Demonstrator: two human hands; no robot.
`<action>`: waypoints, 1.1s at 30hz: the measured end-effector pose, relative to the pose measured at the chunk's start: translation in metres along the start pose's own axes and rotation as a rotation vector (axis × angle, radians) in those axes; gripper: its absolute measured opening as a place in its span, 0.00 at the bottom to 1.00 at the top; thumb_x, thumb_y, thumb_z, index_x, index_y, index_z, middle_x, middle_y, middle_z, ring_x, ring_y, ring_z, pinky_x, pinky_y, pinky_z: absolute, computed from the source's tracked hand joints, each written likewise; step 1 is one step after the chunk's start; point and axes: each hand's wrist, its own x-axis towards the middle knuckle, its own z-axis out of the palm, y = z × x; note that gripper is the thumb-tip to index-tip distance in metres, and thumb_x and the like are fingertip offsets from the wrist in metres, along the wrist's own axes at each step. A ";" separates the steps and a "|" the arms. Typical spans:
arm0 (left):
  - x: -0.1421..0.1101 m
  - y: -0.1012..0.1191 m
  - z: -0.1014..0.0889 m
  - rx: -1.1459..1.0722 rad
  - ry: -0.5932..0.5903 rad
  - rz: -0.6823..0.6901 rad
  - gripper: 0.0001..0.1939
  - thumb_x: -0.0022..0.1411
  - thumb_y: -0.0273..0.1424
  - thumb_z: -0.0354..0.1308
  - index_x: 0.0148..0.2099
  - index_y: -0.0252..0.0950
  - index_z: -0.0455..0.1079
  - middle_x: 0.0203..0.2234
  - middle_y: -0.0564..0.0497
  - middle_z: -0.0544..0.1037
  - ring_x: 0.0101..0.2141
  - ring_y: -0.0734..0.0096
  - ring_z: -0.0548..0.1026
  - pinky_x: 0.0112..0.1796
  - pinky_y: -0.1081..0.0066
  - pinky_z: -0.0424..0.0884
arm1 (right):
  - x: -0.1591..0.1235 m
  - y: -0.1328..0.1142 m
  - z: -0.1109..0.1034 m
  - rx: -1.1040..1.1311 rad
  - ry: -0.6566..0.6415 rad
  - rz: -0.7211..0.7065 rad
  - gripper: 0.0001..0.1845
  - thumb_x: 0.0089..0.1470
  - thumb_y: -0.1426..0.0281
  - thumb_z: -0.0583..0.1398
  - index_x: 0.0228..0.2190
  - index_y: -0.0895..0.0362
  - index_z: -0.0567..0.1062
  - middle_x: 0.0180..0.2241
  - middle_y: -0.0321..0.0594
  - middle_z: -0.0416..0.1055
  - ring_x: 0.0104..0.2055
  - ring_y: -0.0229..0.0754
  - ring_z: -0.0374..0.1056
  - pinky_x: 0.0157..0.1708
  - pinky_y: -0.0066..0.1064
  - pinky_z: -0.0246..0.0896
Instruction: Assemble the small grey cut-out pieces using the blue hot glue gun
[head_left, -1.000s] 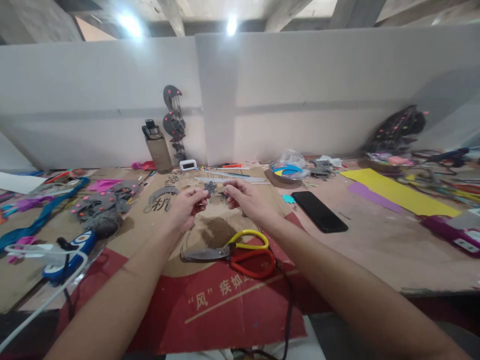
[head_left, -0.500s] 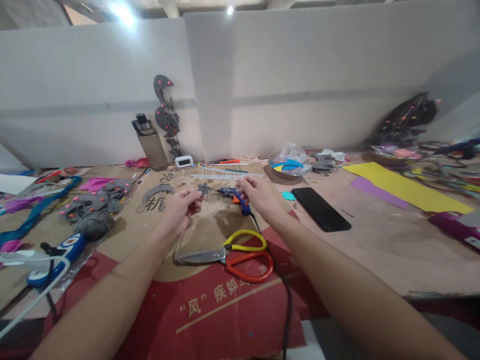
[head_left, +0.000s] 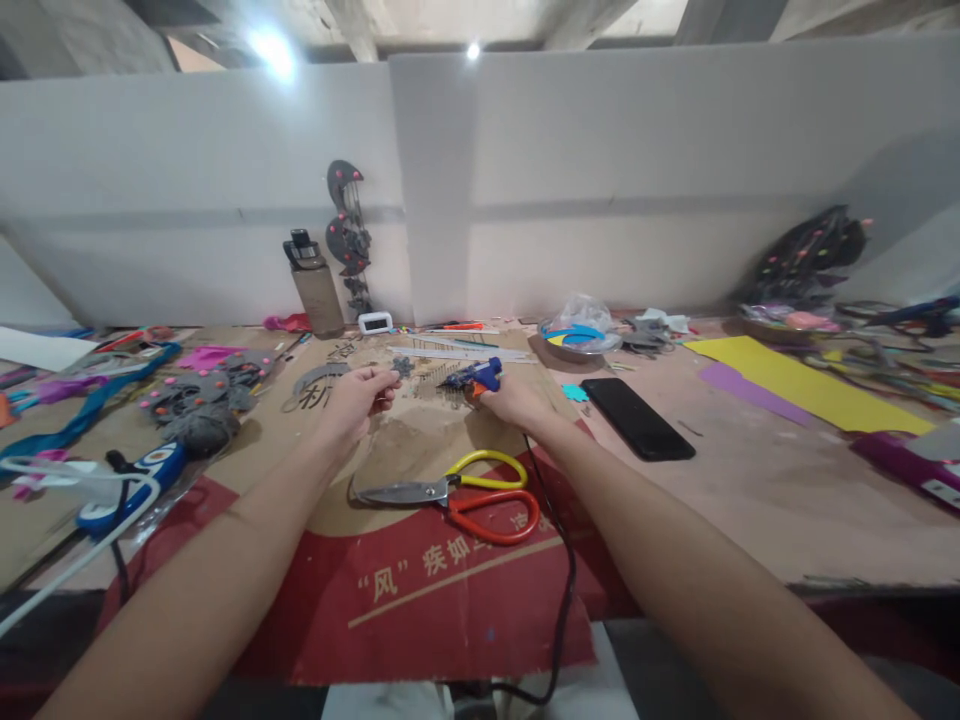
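Observation:
My left hand (head_left: 367,388) pinches a small grey flower-shaped piece (head_left: 403,367) at its fingertips. My right hand (head_left: 506,395) is closed on a blue glue gun (head_left: 484,374) with an orange trigger, whose nozzle points left toward the flower. Under and behind the nozzle lies a group of thin dark sticks or wires (head_left: 435,380), too small to make out well. Nearer to me, scissors (head_left: 442,492) with one yellow and one red handle lie on the cardboard (head_left: 450,600). A dark cord (head_left: 566,560) runs from below my right hand over the front edge.
A black phone (head_left: 637,418) lies on the right, near yellow foam sheet (head_left: 802,380). Behind stand a bottle (head_left: 319,295), a small white clock (head_left: 375,323) and a bowl (head_left: 577,350). Grey pinned pieces (head_left: 202,400) and a blue power strip (head_left: 135,490) are on the left.
The glue gun has come into sight at my right hand, and its handle has turned up into the grip. My left hand has drawn slightly left with the grey flower.

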 end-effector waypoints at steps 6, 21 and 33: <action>-0.003 -0.002 0.002 0.028 0.038 0.008 0.13 0.40 0.34 0.66 0.25 0.31 0.67 0.17 0.54 0.70 0.18 0.81 0.66 0.21 0.79 0.62 | -0.025 -0.030 -0.004 0.473 0.077 -0.236 0.16 0.43 0.70 0.56 0.39 0.54 0.66 0.33 0.38 0.69 0.30 0.38 0.65 0.29 0.29 0.61; 0.005 -0.004 0.000 -0.178 0.092 -0.008 0.08 0.38 0.26 0.61 0.23 0.33 0.63 0.17 0.55 0.68 0.20 0.78 0.68 0.22 0.76 0.63 | -0.036 -0.034 0.022 0.773 -0.232 -0.326 0.11 0.49 0.64 0.56 0.35 0.56 0.64 0.25 0.32 0.65 0.20 0.32 0.58 0.20 0.26 0.56; -0.003 0.001 0.001 -0.233 0.063 0.028 0.08 0.40 0.25 0.62 0.24 0.32 0.64 0.18 0.54 0.69 0.20 0.79 0.68 0.24 0.76 0.65 | -0.037 -0.032 0.024 0.742 -0.243 -0.373 0.13 0.50 0.62 0.56 0.37 0.56 0.63 0.31 0.35 0.67 0.21 0.30 0.58 0.19 0.25 0.56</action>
